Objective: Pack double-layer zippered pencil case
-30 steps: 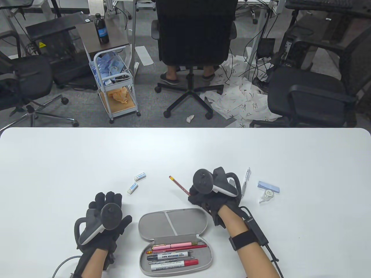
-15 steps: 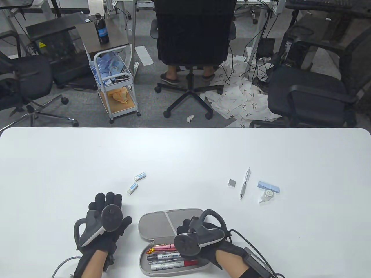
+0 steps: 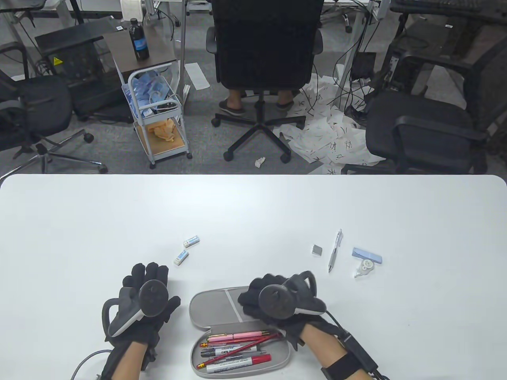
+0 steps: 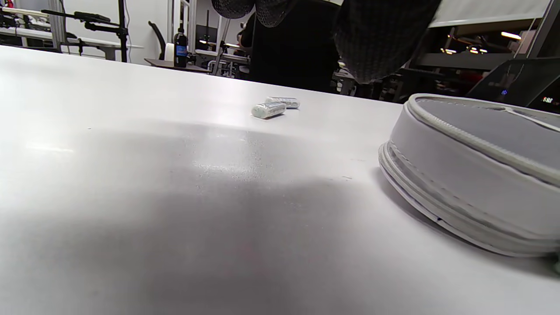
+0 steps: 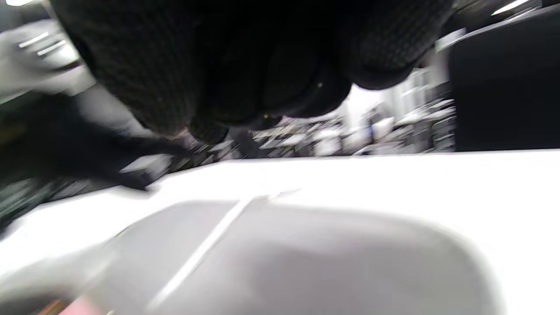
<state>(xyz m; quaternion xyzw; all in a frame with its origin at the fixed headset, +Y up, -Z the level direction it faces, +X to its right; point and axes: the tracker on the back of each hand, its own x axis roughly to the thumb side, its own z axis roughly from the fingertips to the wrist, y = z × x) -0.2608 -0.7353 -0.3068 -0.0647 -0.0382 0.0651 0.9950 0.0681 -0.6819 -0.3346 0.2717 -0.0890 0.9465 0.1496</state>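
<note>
- The open grey oval zippered pencil case (image 3: pixel 222 304) lies near the front edge of the white rounded-corner table (image 3: pixel 253 206), lid half away from the person, tray half toward them.
- In the tray half lie a pink pen (image 3: pixel 233 337), a black-capped marker (image 3: pixel 229 350), a red-capped marker (image 3: pixel 241 362) and a red wooden pencil (image 3: pixel 237 348) laid slantwise across them.
- The gloved right hand (image 3: pixel 277 303) is above the right end of the case's lid half, fingers curled loosely; whether they touch the lid or grip anything I cannot tell, and the right wrist view is blurred.
- The gloved left hand (image 3: pixel 144 301) rests flat on the table just left of the case, fingers spread and holding nothing; in the left wrist view the case's stitched wall (image 4: pixel 463 175) sits beside it.
- Beyond the case's left end, two small white erasers (image 3: pixel 186 249) lie close together on the table.
- Beyond and right of the case sit a small grey square block (image 3: pixel 317 249), a silver clicker pen (image 3: pixel 334 251), a pale blue flat pad (image 3: pixel 367 255) and a white correction-tape dispenser (image 3: pixel 364 269) touching the pad's near edge.
- Past the table's far edge, straight beyond the case, a black office chair (image 3: pixel 261 47) holds a seated person on grey carpet.
- Left of that chair stands a white wheeled trolley (image 3: pixel 156 114), with a dark bottle (image 3: pixel 138 39) on a brown side table (image 3: pixel 122 47).
- Right of the chair, printed white sheets (image 3: pixel 332 138) litter the floor beside another black chair (image 3: pixel 424 122).
</note>
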